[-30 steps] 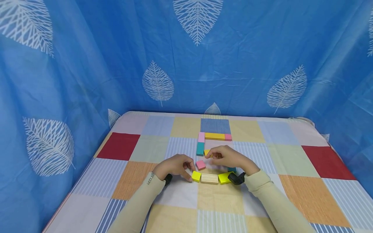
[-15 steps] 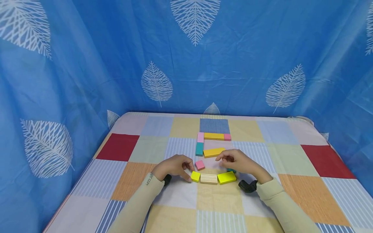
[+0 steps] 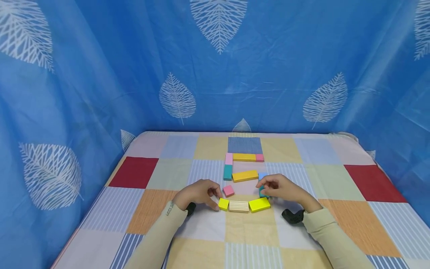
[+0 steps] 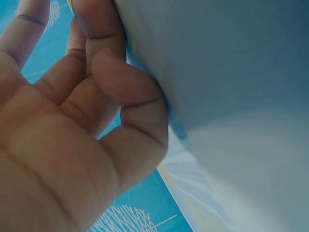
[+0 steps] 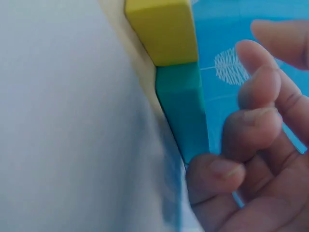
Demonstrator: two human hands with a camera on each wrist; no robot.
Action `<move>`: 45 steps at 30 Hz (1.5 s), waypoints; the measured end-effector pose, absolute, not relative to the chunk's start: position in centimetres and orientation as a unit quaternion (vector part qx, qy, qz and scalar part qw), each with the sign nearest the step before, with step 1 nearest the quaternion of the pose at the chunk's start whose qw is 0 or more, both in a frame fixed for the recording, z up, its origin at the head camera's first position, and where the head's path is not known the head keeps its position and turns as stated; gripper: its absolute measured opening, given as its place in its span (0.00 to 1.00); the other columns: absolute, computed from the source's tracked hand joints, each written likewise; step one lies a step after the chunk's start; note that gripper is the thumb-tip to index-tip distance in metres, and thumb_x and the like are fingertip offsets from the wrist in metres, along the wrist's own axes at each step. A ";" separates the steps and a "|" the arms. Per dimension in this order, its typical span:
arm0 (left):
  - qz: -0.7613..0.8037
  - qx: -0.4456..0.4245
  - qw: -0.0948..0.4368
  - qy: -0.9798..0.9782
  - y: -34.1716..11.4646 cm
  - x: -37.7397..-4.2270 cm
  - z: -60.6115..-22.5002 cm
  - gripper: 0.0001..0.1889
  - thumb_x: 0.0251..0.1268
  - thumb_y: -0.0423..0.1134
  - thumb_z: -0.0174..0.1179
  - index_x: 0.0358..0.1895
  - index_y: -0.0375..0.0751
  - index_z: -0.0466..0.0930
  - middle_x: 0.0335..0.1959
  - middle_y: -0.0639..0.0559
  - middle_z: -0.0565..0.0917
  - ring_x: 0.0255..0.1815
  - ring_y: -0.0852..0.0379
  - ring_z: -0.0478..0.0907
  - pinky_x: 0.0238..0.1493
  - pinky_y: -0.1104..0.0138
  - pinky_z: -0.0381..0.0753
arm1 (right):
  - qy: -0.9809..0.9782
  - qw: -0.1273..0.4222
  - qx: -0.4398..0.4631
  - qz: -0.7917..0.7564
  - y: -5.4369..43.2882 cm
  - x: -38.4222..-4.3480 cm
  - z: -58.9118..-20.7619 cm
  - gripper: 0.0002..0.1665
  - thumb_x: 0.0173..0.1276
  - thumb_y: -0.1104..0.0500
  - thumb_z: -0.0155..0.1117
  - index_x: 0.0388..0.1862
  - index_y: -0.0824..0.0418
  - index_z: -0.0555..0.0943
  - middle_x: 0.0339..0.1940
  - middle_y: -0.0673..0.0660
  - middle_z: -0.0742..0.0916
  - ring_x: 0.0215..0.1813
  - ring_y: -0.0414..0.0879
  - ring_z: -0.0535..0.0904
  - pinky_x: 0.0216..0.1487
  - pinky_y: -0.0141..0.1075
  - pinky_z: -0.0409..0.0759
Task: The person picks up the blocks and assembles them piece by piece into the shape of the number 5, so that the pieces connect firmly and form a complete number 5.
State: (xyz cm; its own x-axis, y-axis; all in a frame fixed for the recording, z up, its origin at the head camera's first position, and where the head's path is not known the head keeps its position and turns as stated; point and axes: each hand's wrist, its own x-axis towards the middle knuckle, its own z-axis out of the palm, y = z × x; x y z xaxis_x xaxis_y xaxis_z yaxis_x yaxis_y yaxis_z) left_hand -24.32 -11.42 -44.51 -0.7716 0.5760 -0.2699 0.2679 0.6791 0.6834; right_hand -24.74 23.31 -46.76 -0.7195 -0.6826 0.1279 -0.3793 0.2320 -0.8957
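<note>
My left hand rests on the cloth beside a small yellow cube, fingers loosely bent. In the left wrist view nothing shows between its thumb and fingers. A pink block lies just beyond the cube. My right hand hovers by a teal block, its fingers relaxed and holding nothing. That teal block meets the end of a bright yellow block. A ribbed wooden block lies between the two yellow ones. Behind the right fingertips, a blue block is partly hidden beside an orange-yellow block.
Farther back, a light pink block, another teal block, a long orange-yellow block and a pink end block form a corner. A patchwork cloth covers the table. Blue curtains hang behind and at the sides.
My right hand has drawn away from the orange-yellow block, rightward and slightly nearer, uncovering it and part of the blue block. My left hand stays by the yellow cube.
</note>
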 end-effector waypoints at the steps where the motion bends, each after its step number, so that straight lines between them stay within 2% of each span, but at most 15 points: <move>1: 0.322 0.240 0.239 0.884 -11.4 -24.3 -44.5 0.14 0.55 0.33 0.84 0.37 0.48 0.86 0.32 0.57 0.77 0.36 0.57 0.70 0.39 0.67 0.70 | 0.763 0.155 -0.349 -0.521 23.5 -24.8 -46.9 0.09 0.78 0.72 0.63 0.52 0.76 0.84 0.29 0.53 0.80 0.26 0.44 0.69 0.31 0.33 0.71; 7: 0.321 0.237 0.239 0.885 -11.4 -24.1 -44.5 0.14 0.55 0.32 0.84 0.37 0.48 0.87 0.32 0.57 0.77 0.36 0.57 0.70 0.39 0.67 0.70 | 0.742 0.209 -0.365 -0.522 24.3 -25.2 -47.4 0.14 0.71 0.73 0.70 0.53 0.78 0.84 0.24 0.63 0.74 0.25 0.45 0.65 0.31 0.33 0.68; 11: 0.318 0.232 0.241 0.887 -11.4 -24.1 -44.6 0.14 0.55 0.33 0.84 0.37 0.49 0.86 0.32 0.57 0.77 0.37 0.57 0.71 0.40 0.67 0.71 | 0.736 0.231 -0.365 -0.521 24.5 -25.2 -47.4 0.15 0.69 0.72 0.73 0.52 0.78 0.85 0.21 0.64 0.69 0.24 0.46 0.63 0.32 0.32 0.68; 18: 0.318 0.243 0.235 0.886 -11.6 -24.2 -44.5 0.14 0.55 0.33 0.84 0.38 0.49 0.86 0.33 0.57 0.78 0.38 0.57 0.71 0.41 0.67 0.72 | 0.724 0.228 -0.385 -0.525 24.6 -25.2 -47.6 0.12 0.69 0.74 0.72 0.49 0.79 0.86 0.19 0.65 0.69 0.22 0.48 0.60 0.29 0.33 0.65; 30: 0.308 0.237 0.237 0.890 -11.4 -24.0 -44.4 0.15 0.55 0.33 0.85 0.40 0.46 0.87 0.34 0.56 0.78 0.40 0.56 0.71 0.43 0.67 0.72 | 0.728 0.227 -0.386 -0.519 24.6 -25.2 -47.8 0.10 0.69 0.74 0.71 0.48 0.78 0.88 0.20 0.63 0.72 0.24 0.40 0.62 0.31 0.30 0.67; 37: 0.310 0.235 0.244 0.889 -11.6 -24.0 -44.3 0.16 0.55 0.34 0.85 0.42 0.45 0.87 0.38 0.58 0.81 0.41 0.56 0.72 0.46 0.67 0.75 | 0.726 0.227 -0.388 -0.520 24.7 -25.1 -47.8 0.10 0.69 0.75 0.71 0.47 0.78 0.87 0.20 0.66 0.71 0.23 0.43 0.61 0.30 0.31 0.66; 45: 0.349 0.240 0.256 0.869 -12.4 -24.7 -44.5 0.10 0.67 0.30 0.76 0.46 0.41 0.86 0.38 0.56 0.82 0.42 0.57 0.74 0.45 0.69 0.76 | 0.732 0.226 -0.380 -0.518 24.6 -24.9 -47.8 0.09 0.69 0.74 0.71 0.47 0.78 0.88 0.20 0.65 0.71 0.23 0.41 0.62 0.31 0.30 0.67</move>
State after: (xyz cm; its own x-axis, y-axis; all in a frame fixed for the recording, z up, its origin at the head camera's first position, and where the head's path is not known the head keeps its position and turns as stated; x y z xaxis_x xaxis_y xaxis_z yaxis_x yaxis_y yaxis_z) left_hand -24.69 -12.36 -44.49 -0.7536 0.5963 -0.2766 0.2387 0.6403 0.7301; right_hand -24.92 24.63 -47.81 -0.6083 -0.7912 0.0628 -0.3233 0.1747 -0.9300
